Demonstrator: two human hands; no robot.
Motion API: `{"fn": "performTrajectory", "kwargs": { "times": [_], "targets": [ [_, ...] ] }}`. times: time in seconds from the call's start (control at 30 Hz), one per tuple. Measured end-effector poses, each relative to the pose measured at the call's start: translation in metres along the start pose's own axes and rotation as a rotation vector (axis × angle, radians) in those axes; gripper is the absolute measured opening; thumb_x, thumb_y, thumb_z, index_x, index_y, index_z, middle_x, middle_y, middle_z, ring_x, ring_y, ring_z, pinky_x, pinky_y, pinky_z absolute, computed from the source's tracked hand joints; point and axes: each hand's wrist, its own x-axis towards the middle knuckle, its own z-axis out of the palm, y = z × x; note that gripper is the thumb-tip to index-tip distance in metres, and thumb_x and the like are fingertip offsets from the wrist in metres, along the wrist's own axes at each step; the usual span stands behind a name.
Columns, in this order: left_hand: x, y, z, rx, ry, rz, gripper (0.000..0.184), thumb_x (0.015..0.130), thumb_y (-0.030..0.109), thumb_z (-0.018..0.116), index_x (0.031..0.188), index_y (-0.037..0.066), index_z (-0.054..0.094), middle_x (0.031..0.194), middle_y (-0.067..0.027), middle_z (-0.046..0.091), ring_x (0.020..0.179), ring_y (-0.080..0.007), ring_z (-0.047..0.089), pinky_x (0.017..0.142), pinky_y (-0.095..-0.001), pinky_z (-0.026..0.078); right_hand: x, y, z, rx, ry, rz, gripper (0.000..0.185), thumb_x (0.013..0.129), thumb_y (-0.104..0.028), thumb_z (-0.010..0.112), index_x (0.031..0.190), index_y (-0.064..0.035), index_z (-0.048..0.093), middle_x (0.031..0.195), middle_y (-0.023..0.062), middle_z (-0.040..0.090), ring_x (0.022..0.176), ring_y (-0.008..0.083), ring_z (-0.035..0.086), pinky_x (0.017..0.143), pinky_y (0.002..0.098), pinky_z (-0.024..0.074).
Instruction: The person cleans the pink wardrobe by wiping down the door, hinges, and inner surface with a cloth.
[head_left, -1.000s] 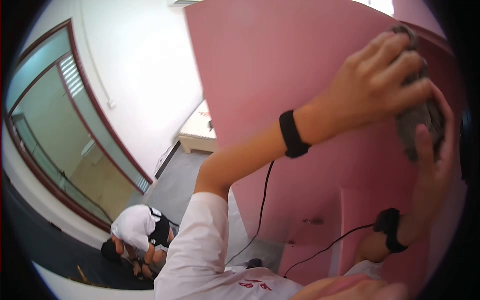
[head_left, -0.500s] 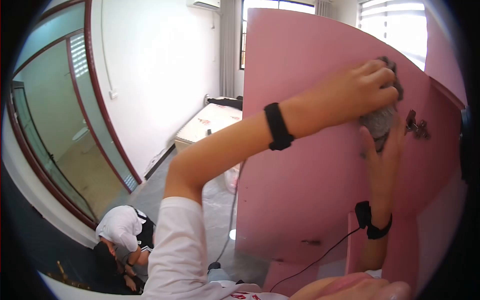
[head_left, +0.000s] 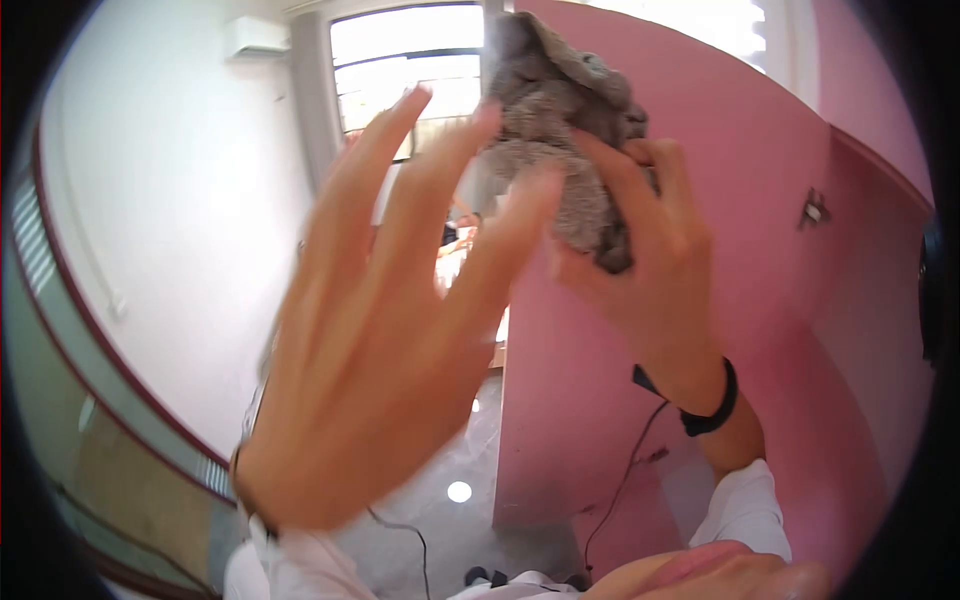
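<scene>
A crumpled grey cloth (head_left: 560, 125) is held up at the edge of a pink door panel (head_left: 720, 270). My right hand (head_left: 660, 250) grips its right side, thumb below and fingers bent around it. Slightly blurred, my left hand (head_left: 380, 340) is raised in front with fingers spread. Its fingertips come close to the cloth's left side; whether they touch it I cannot tell. The black band on my right wrist has a thin cable hanging from it.
A metal hinge (head_left: 814, 208) sits on the pink surface at the right, and another metal fitting (head_left: 653, 455) lower down. Behind are a bright window (head_left: 410, 75), an air conditioner (head_left: 258, 38) and a red-framed doorway at the left. A cable (head_left: 420, 545) hangs over the grey floor.
The cloth has moved left from the panel's face to its edge. My left hand has come off it and spread open, while my right hand holds it. The view has turned.
</scene>
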Motion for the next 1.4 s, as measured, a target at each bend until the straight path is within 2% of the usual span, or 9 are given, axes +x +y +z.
{"fn": "performTrajectory", "kwargs": {
  "times": [0.1, 0.13, 0.4, 0.6, 0.83, 0.9, 1.03, 1.13, 1.4],
  "targets": [
    [-0.031, 0.027, -0.012, -0.083, -0.058, 0.119, 0.029, 0.073, 0.004, 0.073, 0.102, 0.007, 0.076, 0.113, -0.01, 0.072, 0.109, -0.0318, 0.07, 0.095, -0.0472, 0.057, -0.01, -0.003, 0.011, -0.117, 0.079, -0.02, 0.074, 0.066, -0.016, 0.084, 0.137, -0.0161, 0.066, 0.115, 0.0165, 0.057, 0.101, 0.0374, 0.065, 0.084, 0.0461, 0.0561],
    [-0.034, 0.036, -0.027, -0.18, -0.227, 0.08, 0.04, 0.089, 0.016, 0.075, 0.128, 0.014, 0.07, 0.126, -0.0082, 0.069, 0.117, -0.03, 0.065, 0.099, -0.0452, 0.055, -0.012, -0.004, 0.014, -0.111, 0.104, -0.07, 0.069, 0.068, -0.016, 0.084, 0.134, -0.0115, 0.067, 0.113, 0.017, 0.058, 0.1, 0.0354, 0.065, 0.082, 0.0428, 0.0562],
    [-0.03, 0.038, -0.01, -0.454, -0.211, 0.396, 0.029, 0.086, 0.016, 0.069, 0.115, 0.016, 0.071, 0.116, -0.004, 0.068, 0.108, -0.0233, 0.066, 0.093, -0.0431, 0.052, -0.023, 0.03, -0.034, -0.289, 0.083, -0.042, 0.066, 0.07, -0.02, 0.086, 0.132, -0.0116, 0.067, 0.119, 0.0166, 0.059, 0.099, 0.0372, 0.065, 0.081, 0.0463, 0.0556],
    [-0.022, 0.052, 0.024, -0.672, -0.135, 0.535, 0.02, 0.089, 0.019, 0.067, 0.107, 0.013, 0.073, 0.107, -0.0038, 0.069, 0.099, -0.022, 0.067, 0.087, -0.0407, 0.05, -0.053, 0.115, -0.111, -0.599, 0.199, 0.297, 0.052, 0.09, -0.033, 0.08, 0.126, 0.0018, 0.064, 0.112, 0.0188, 0.063, 0.099, 0.0378, 0.065, 0.087, 0.0435, 0.0524],
    [-0.03, 0.071, 0.036, -0.67, -0.025, 0.553, 0.019, 0.093, 0.027, 0.064, 0.102, 0.012, 0.072, 0.092, -0.0005, 0.065, 0.085, -0.0174, 0.062, 0.076, -0.0341, 0.042, -0.124, 0.278, -0.241, -0.423, -0.044, 0.938, 0.054, 0.102, -0.037, 0.069, 0.138, 0.0031, 0.059, 0.119, 0.0108, 0.067, 0.096, 0.0177, 0.062, 0.08, 0.036, 0.052],
    [-0.024, 0.06, 0.023, -0.557, -0.184, 0.573, 0.019, 0.089, 0.024, 0.067, 0.1, 0.009, 0.069, 0.093, -0.002, 0.064, 0.09, -0.0173, 0.063, 0.077, -0.0349, 0.045, -0.108, 0.204, -0.176, -0.254, 0.231, 0.297, 0.06, 0.102, -0.041, 0.069, 0.143, 0.0006, 0.057, 0.118, 0.0107, 0.066, 0.094, 0.0173, 0.061, 0.078, 0.0323, 0.0511],
    [-0.017, 0.058, 0.009, -0.626, -0.309, 0.453, 0.024, 0.074, 0.004, 0.072, 0.098, 0.007, 0.072, 0.106, -0.0088, 0.071, 0.099, -0.0265, 0.07, 0.085, -0.0411, 0.058, -0.072, 0.16, -0.161, -0.178, 0.234, 0.509, 0.074, 0.098, -0.048, 0.073, 0.15, -0.0004, 0.051, 0.123, 0.0145, 0.066, 0.113, 0.024, 0.064, 0.099, 0.0373, 0.0493],
    [-0.014, 0.059, 0.045, -0.499, -0.19, 0.44, 0.027, 0.076, 0.003, 0.073, 0.103, 0.007, 0.069, 0.107, -0.0093, 0.069, 0.097, -0.0271, 0.069, 0.079, -0.0379, 0.057, -0.048, 0.153, -0.147, -0.379, 0.295, 0.205, 0.068, 0.097, -0.043, 0.076, 0.146, -0.0007, 0.056, 0.121, 0.0145, 0.067, 0.111, 0.0251, 0.067, 0.096, 0.038, 0.0527],
    [0.0, 0.085, 0.148, -0.599, -0.007, 0.136, 0.053, 0.083, 0.001, 0.072, 0.135, 0.007, 0.063, 0.138, -0.0169, 0.062, 0.123, -0.0385, 0.061, 0.102, -0.0473, 0.051, -0.06, 0.186, -0.16, -0.139, 0.038, 0.188, 0.044, 0.095, -0.027, 0.076, 0.134, -0.0086, 0.068, 0.12, 0.0141, 0.067, 0.112, 0.0296, 0.068, 0.097, 0.0382, 0.0536]
  ]
}}
